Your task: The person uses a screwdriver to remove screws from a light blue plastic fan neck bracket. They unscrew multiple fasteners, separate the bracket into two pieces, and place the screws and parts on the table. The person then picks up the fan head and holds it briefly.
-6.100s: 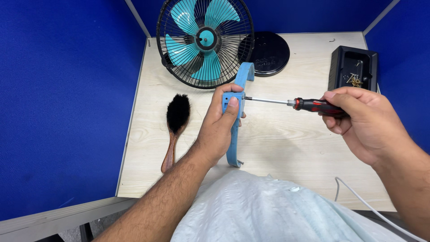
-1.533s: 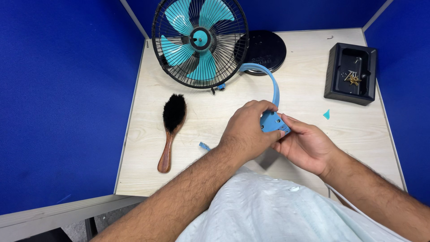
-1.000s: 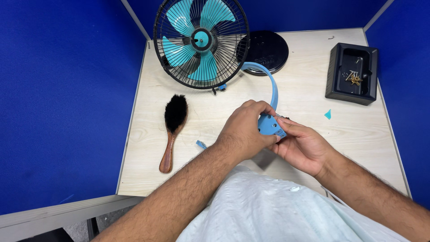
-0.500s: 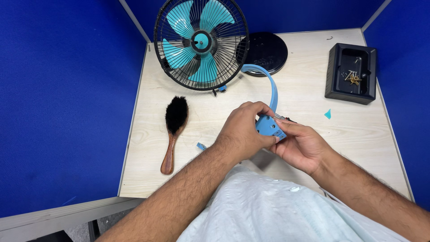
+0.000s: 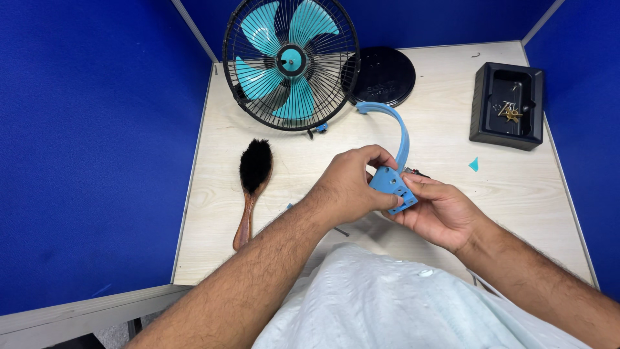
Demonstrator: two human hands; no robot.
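Note:
My left hand [image 5: 349,184] and my right hand [image 5: 442,213] together hold a curved blue plastic bracket [image 5: 395,165] just above the near part of the pale wooden table [image 5: 213,213]. Both hands grip its blocky lower end; its thin arm arcs up and away towards the fan. A small fan [image 5: 290,61] with teal blades in a black wire cage stands at the back of the table. Behind my right hand a dark tool handle just shows on the table.
A black round base plate [image 5: 384,74] lies behind the fan. A black tray [image 5: 510,103] holding small brass screws sits at the back right. A wooden brush with black bristles [image 5: 252,181] lies at the left. A small teal chip [image 5: 474,164] lies near the tray. Blue walls surround the table.
The screwdriver that my right hand held six seconds ago is out of it. Both hands now hold the blue bracket, lower and nearer me. Over the last second they barely moved.

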